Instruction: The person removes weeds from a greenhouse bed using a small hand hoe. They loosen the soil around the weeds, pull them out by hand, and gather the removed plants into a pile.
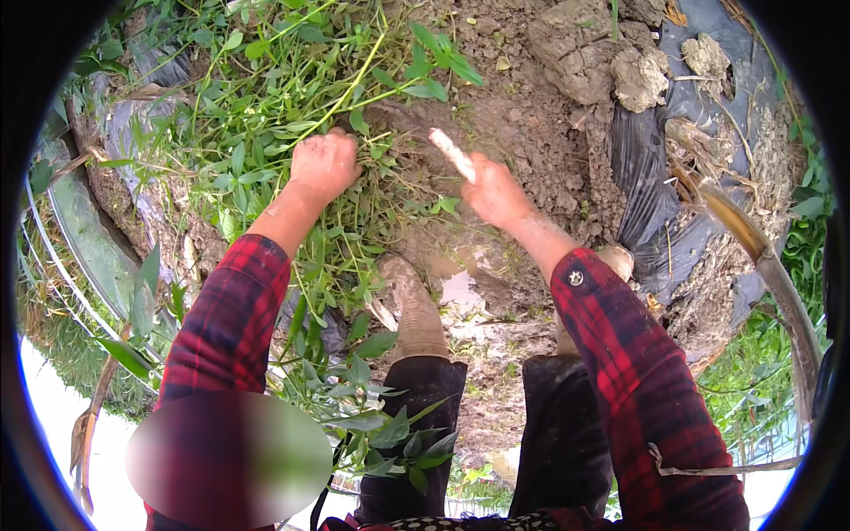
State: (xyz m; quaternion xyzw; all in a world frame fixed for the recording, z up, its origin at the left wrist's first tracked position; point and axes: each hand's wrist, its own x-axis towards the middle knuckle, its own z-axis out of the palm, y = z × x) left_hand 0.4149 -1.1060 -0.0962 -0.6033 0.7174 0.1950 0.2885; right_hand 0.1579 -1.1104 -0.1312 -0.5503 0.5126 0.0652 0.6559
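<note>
My left hand (326,165) is closed in a fist on leafy green weeds (292,97), at the right edge of the dense patch. Some long stems stick out past the knuckles. My right hand (498,190) is wrapped round a pale, mud-smeared, stick-like handle (452,155), whose blunt end points up and to the left. Whatever part lies beyond the fist is hidden, so I cannot make out what tool it belongs to. Between the two hands lie wet brown mud (416,133) and loose trailing stems.
My mud-coated boots (413,305) stand by a small puddle (462,292). Torn black plastic sheeting (651,181) and big soil clods (639,78) line the right side. A dry, bent stalk (753,239) arches at far right. Tall leafy stems (403,434) rise beside my left leg.
</note>
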